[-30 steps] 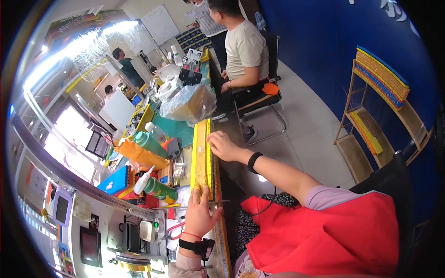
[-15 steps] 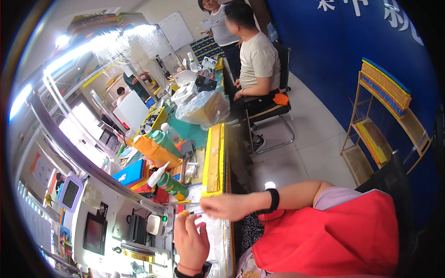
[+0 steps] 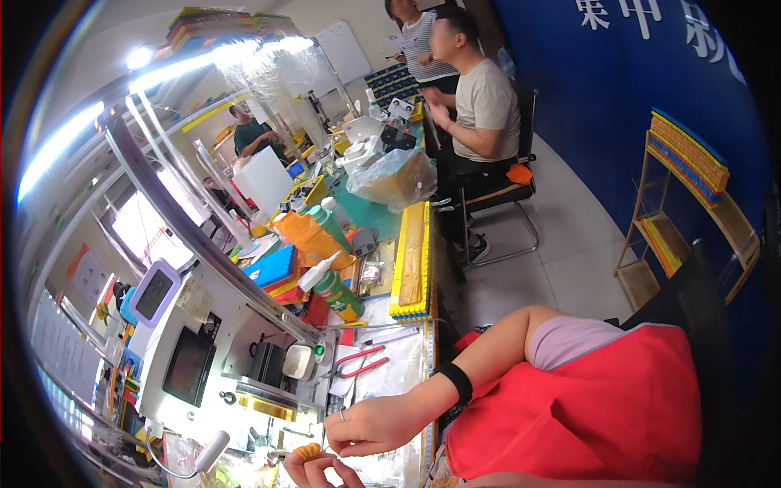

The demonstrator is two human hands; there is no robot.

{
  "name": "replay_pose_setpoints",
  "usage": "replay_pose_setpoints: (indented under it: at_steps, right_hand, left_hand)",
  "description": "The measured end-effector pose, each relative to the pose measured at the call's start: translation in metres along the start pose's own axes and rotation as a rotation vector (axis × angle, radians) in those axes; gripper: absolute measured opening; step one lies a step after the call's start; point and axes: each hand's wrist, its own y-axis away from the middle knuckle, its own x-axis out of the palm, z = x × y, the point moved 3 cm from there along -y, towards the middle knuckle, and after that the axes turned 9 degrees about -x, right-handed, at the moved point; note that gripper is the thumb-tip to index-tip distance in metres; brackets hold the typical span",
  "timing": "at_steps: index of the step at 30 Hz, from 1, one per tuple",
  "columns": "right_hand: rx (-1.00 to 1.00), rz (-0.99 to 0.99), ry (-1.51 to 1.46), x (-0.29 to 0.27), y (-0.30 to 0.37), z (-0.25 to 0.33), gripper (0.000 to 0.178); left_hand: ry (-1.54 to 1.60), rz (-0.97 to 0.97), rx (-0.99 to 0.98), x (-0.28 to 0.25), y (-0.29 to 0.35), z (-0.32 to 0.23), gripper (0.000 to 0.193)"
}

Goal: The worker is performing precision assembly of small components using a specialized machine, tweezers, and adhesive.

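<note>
Above the front of the workbench, my right hand (image 3: 376,424) wears a ring and a black wristband. Its fingers are curled together, and whatever they pinch is too small to make out. Just below it, cut by the lower edge, my left hand (image 3: 325,473) has bent, closed fingers. A ribbed yellow finger cover (image 3: 308,450) sits on one of its fingertips. Any thing held between the two hands is hidden or too small to name. Red-handled pliers (image 3: 362,363) lie on the bench beyond my right hand.
Yellow trays (image 3: 413,260) are stacked along the bench edge. A green bottle (image 3: 338,297) with a white nozzle stands beside them. Left are a white machine with a dark screen (image 3: 189,370), a small lamp (image 3: 213,451) and a purple-framed clock (image 3: 152,294). Beyond, a seated person (image 3: 480,106).
Both hands have moved down, toward me, and close together, uncovering the red-handled pliers. The view has shifted, so the bench appears farther right. The seated person has raised their hands.
</note>
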Motion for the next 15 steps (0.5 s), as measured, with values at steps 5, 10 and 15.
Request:
replay_pose_setpoints:
  at_steps: [5, 10, 15]
  right_hand:
    - [-0.056, 0.065, 0.049, 0.003, -0.029, -0.011, 0.013]
    - [-0.164, -0.232, 0.287, -0.082, -0.124, -0.045, 0.015]
    - [-0.103, -0.626, 0.081, -0.185, -0.244, -0.088, 0.015]
  left_hand:
    - [0.035, -0.102, -0.070, -0.011, 0.003, 0.015, 0.005]
    - [0.054, -0.079, 0.007, -0.011, 0.012, 0.056, 0.035]
    - [0.151, -0.132, -0.119, -0.016, 0.019, 0.079, 0.037]
